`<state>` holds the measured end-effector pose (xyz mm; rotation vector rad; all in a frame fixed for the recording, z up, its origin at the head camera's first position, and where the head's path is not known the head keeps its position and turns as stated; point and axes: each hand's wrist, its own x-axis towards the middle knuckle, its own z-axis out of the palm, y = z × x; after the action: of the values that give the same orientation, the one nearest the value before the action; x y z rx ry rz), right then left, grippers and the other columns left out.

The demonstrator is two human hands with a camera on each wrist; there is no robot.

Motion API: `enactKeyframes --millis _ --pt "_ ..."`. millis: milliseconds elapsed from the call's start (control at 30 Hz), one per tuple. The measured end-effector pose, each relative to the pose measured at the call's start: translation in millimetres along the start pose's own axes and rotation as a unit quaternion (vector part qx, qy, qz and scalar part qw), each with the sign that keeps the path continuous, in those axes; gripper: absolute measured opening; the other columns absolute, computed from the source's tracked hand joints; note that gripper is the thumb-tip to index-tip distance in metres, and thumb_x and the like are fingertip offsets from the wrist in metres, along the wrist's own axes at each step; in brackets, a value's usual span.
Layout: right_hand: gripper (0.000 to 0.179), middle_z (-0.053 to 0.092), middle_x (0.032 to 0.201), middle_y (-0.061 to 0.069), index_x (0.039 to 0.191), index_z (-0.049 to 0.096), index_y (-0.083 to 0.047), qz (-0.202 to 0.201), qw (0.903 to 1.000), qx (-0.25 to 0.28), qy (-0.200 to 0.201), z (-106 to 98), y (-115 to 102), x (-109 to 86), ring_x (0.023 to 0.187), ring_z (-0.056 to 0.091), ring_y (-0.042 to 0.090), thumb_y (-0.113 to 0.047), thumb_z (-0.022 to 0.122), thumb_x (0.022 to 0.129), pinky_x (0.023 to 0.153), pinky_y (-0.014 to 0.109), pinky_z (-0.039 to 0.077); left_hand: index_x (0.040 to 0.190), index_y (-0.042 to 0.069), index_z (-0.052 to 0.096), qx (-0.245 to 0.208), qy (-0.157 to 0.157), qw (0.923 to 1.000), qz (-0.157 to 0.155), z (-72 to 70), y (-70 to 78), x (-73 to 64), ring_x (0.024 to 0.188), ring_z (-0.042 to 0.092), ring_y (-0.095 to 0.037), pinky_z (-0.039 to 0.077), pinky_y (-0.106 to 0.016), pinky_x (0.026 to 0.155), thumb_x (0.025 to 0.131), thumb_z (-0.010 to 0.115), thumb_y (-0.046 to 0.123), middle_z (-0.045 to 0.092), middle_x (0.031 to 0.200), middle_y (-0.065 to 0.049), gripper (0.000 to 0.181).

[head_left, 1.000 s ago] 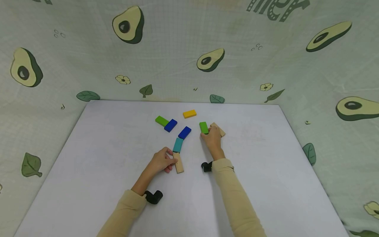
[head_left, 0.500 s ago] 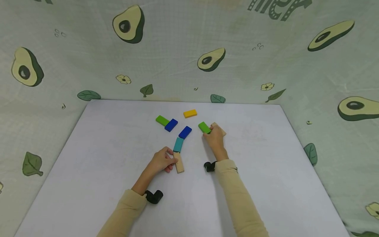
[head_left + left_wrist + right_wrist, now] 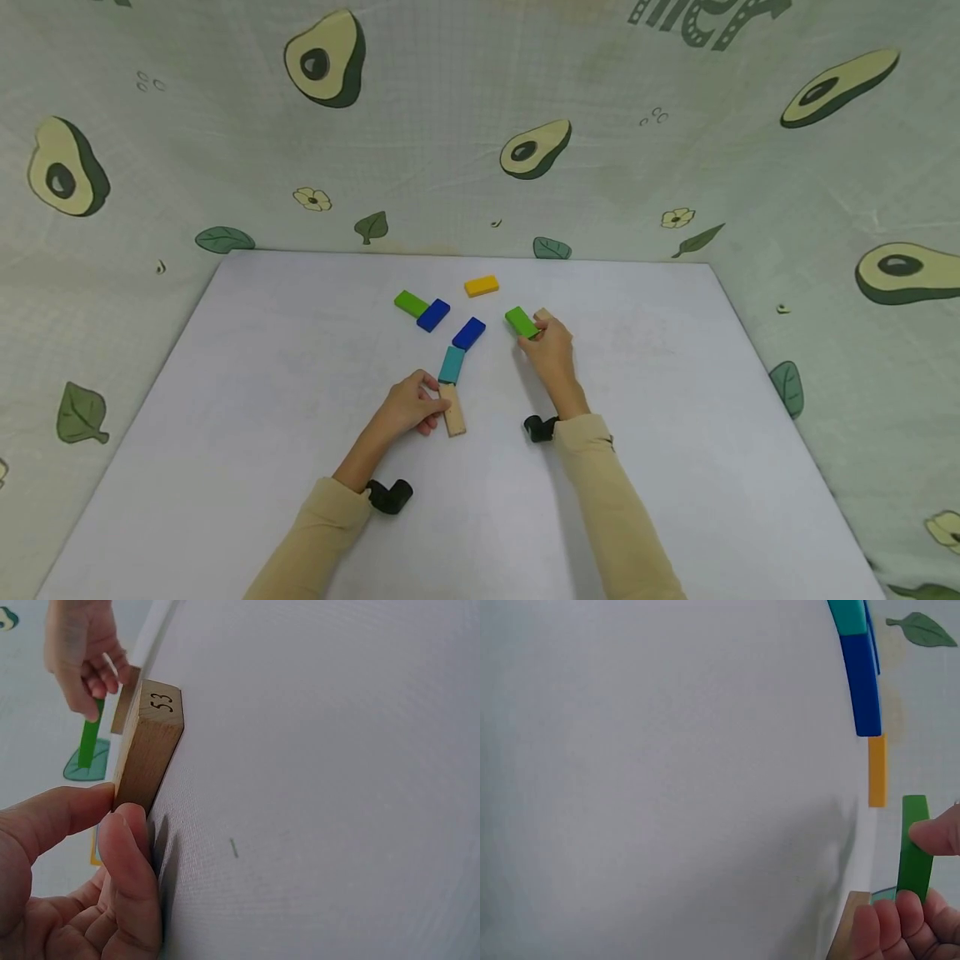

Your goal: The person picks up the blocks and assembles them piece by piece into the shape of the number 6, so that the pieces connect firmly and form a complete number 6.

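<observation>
My left hand point(image 3: 411, 404) pinches the left side of a plain wooden block point(image 3: 453, 412). In the left wrist view this wooden block point(image 3: 150, 742) shows a stamped 53 on its end. At its far end lies a teal block point(image 3: 452, 365), followed by a blue block point(image 3: 468, 333) angled to the right. My right hand point(image 3: 552, 354) holds a green block point(image 3: 522, 322) between thumb and fingers, above the table in the right wrist view. A second wooden block point(image 3: 542, 314) lies beside that hand, mostly hidden behind it.
Farther back on the white table point(image 3: 262, 375) are a yellow block point(image 3: 482, 286), another green block point(image 3: 410, 302) and another blue block point(image 3: 433, 315) against its end. A cloth point(image 3: 435, 125) printed with avocados hangs behind. Each wrist carries a black camera point(image 3: 390, 497).
My right hand has shifted slightly right, and the green block has turned so its far end leans left. That hand now covers more of the second wooden block. The left hand stays put.
</observation>
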<state>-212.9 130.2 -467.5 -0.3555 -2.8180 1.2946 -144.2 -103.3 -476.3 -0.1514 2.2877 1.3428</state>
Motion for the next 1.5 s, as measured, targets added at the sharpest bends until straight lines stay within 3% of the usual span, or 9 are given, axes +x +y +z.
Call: enactKeyframes --millis 400,967,1500 --pt "0.038 0.056 0.089 0.018 0.109 0.056 0.007 -0.042 0.999 0.002 0.014 -10.4 -8.5 -22.8 0.077 0.048 0.021 -0.011 0.07 0.078 0.064 0.026 0.04 0.107 0.004 0.051 0.002 0.002 1.0 -0.002 -0.2 2.4 -1.0 0.046 0.056 -0.012 0.051 -0.025 0.045 0.084 0.068 0.014 0.06 0.068 -0.008 0.031" --pt "0.038 0.054 0.084 0.012 0.106 0.055 0.004 -0.069 0.9976 0.002 -0.011 -24.1 -22.2 -68.6 0.075 0.05 0.02 -0.012 0.072 0.076 0.061 0.024 0.041 0.107 0.004 0.05 -0.007 -0.004 1.0 0.002 -1.3 -1.6 1.7 0.047 0.057 -0.014 0.051 -0.025 0.045 0.084 0.068 0.015 0.06 0.068 -0.008 0.032" --pt "0.036 0.053 0.082 0.008 0.105 0.056 0.003 -0.087 0.9936 -0.002 -0.073 -25.0 -16.3 -106.7 0.074 0.048 0.016 -0.012 0.074 0.076 0.06 0.019 0.041 0.109 0.005 0.05 -0.003 -0.002 1.0 -0.005 -2.2 -2.9 3.3 0.048 0.058 -0.014 0.052 -0.025 0.046 0.084 0.068 0.017 0.061 0.069 -0.008 0.033"
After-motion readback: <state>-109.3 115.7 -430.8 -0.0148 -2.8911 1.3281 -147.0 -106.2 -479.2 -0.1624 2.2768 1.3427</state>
